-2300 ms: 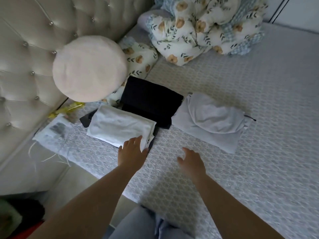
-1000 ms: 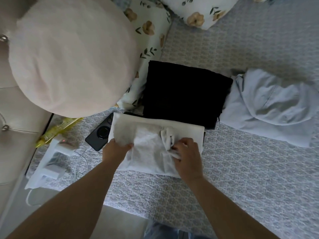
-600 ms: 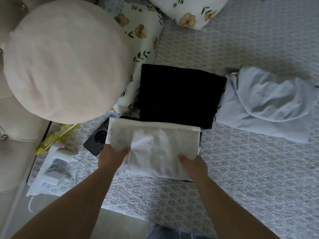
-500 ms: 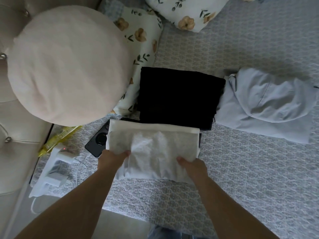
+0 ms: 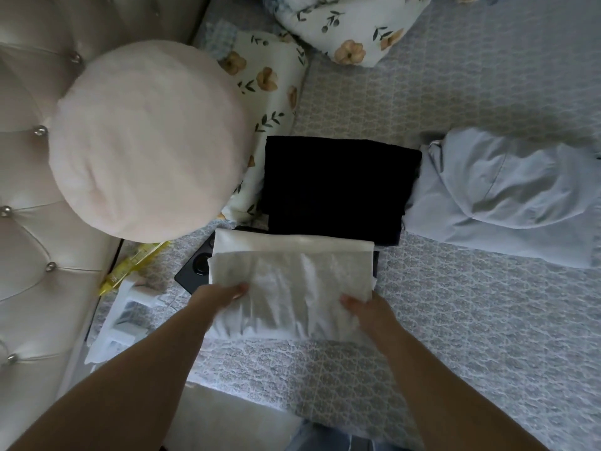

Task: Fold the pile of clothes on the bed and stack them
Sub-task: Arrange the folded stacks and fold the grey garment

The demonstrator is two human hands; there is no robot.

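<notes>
**Both hands gripping the folded white garment at the bed's near edge**

The folded white garment (image 5: 292,281) is lying on the patterned bedspread (image 5: 455,320), close to the near edge of the bed, with both hands holding its near side. The left hand (image 5: 216,296) is gripping the near-left corner, thumb lying on top of the cloth and fingers hidden under it. The right hand (image 5: 366,310) is gripping the near-right corner, its fingers curling round the edge. The cloth between them is looking blurred and rumpled.

Just behind the white garment, a folded black garment (image 5: 335,187) is lying flat, its near edge touching or slightly tucked under the white one. To the right of that, touching its side, a folded pale blue hooded garment (image 5: 494,196) is resting on the bedspread.

A dark phone (image 5: 195,268) is poking out from under the white garment's left edge. Further left, a white power strip (image 5: 126,314) and a yellow object (image 5: 130,268) are sitting near the tufted headboard (image 5: 29,190). A round pale pink cushion (image 5: 146,138) is leaning against the headboard, and floral bedding (image 5: 270,79) is lying behind it.
</notes>
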